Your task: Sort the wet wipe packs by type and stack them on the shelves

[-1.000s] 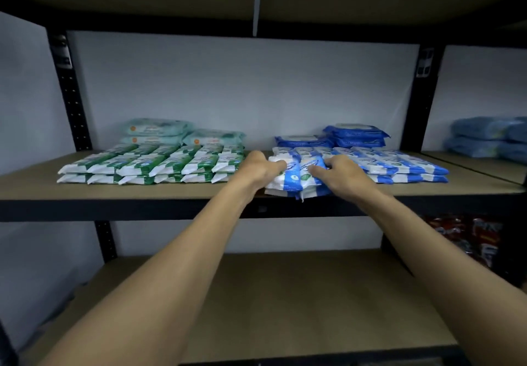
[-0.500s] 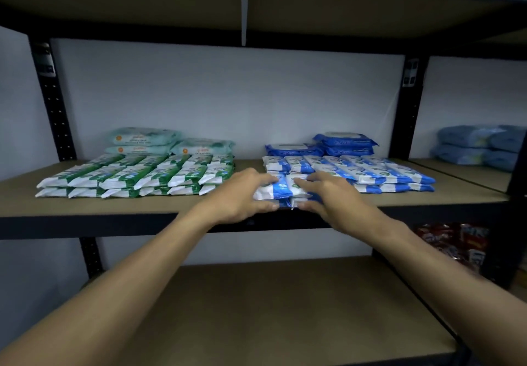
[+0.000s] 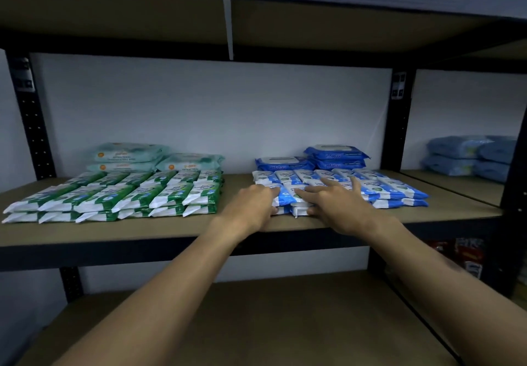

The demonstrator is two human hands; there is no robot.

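Writing like "antabax" shows on the dark blue flat packs (image 3: 336,156) at the back of the brown board shelf (image 3: 171,231); print on the blue and white plastic wet wipe packs (image 3: 393,191) is too small to read. These lie two layers high on the shelf's right half, long axes front to back. The right hand (image 3: 339,206) presses them with straight spread fingers; the left hand (image 3: 251,207) rests beside it with bent fingers, grip unclear.
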